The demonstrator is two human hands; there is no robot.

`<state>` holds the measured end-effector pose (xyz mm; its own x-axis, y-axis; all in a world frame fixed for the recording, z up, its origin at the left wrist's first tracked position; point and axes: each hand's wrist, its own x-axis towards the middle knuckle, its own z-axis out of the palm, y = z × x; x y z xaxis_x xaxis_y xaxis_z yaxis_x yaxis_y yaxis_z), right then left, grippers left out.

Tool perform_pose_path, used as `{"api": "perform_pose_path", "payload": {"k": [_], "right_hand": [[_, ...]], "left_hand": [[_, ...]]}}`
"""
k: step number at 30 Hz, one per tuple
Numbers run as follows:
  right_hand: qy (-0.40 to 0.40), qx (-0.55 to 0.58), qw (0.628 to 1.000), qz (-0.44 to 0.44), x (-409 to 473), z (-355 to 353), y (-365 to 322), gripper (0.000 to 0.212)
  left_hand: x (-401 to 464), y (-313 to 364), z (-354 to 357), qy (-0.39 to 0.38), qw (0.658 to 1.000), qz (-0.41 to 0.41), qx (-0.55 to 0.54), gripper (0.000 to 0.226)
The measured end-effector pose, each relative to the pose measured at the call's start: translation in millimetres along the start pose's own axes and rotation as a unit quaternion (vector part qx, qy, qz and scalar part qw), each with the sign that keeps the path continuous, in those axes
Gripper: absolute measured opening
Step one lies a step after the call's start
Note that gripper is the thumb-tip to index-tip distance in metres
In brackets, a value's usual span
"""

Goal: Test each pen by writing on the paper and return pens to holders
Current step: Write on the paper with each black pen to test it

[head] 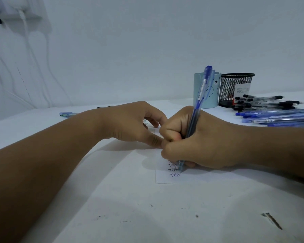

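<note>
A blue retractable ballpoint pen [193, 120] stands steeply tilted, its clicker end high and leaning away, its tip down on a small white slip of paper [162, 178] that lies flat on the white counter [147, 216]. Several short lines of handwriting reading roughly "Test" are stacked on the slip, and the pen tip sits just right of the lower lines. The right hand [197, 148] has its grip clamped round the pen's lower barrel, fingers curled tight with the thumb folded across them, and the heel of the hand rests on the counter over the slip's right part. The left hand [132, 123] lies just left of it, fingers loosely bent and holding nothing; its thumb [155, 140] reaches down beside the right hand's knuckles at the paper's upper edge, touching or very nearly touching them.

Behind the right hand stand two holders side by side: a pale blue cup [209, 92] printed with a bear face and, just to its right, a black wire-mesh cup [235, 90] with a label showing through the mesh. To the right of these, loose pens lie on the counter in two groups, black-capped clear pens [265, 102] farther back and blue pens [277, 116] nearer. Far left on the counter lies another blue pen [67, 114] alone. Dark scuff marks [272, 222] dot the near counter. White cables [25, 50] hang down the wall at upper left.
</note>
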<state>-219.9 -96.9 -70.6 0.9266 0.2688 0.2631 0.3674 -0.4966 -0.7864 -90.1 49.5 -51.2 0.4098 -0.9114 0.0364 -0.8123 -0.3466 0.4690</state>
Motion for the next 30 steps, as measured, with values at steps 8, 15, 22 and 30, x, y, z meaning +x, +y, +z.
{"api": "perform_pose_path", "payload": {"k": [8, 15, 22, 30], "right_hand": [[0.197, 0.178, 0.964, -0.008, 16, -18, 5, 0.049], [0.245, 0.104, 0.962, 0.057, 15, -27, 16, 0.038], [0.250, 0.107, 0.961, 0.049, 14, -31, 14, 0.037], [0.240, 0.129, 0.962, 0.030, 15, -36, 22, 0.033]], "left_hand": [[4, -6, -1, 0.016, 0.999, -0.031, 0.041, 0.053], [2, -4, -1, 0.023, 0.999, -0.026, 0.030, 0.033], [1, -3, -1, 0.024, 0.999, -0.029, 0.027, 0.028], [0, -1, 0, 0.033, 0.999, -0.031, 0.026, 0.028]]}}
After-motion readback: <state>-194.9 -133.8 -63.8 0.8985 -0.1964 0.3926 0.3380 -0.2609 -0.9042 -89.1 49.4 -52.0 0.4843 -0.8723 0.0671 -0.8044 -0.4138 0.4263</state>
